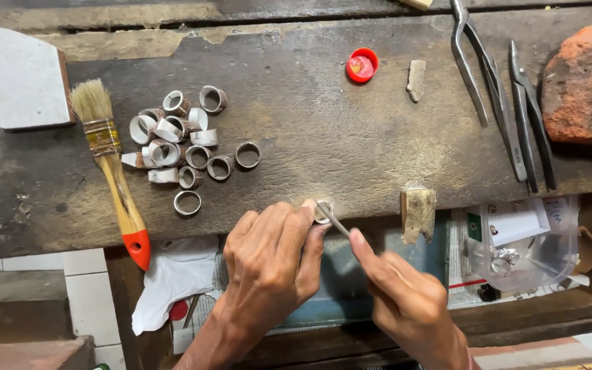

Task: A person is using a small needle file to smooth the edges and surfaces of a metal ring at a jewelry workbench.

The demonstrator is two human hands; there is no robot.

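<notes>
Left hand (pixel 268 257): my fingers pinch a metal ring (pixel 323 212) at the table (pixel 351 144) edge.
Right hand (pixel 405 301): fingers closed on a thin file (pixel 334 220) — tip touching ring.

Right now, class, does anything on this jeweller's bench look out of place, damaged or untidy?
Mostly wear. The dark wooden bench top is scuffed, with its surface layer peeling along the back edge. The grey metal ring bands lie in a loose jumble, some tipped sideways. A crumpled white cloth hangs below the bench.
</notes>
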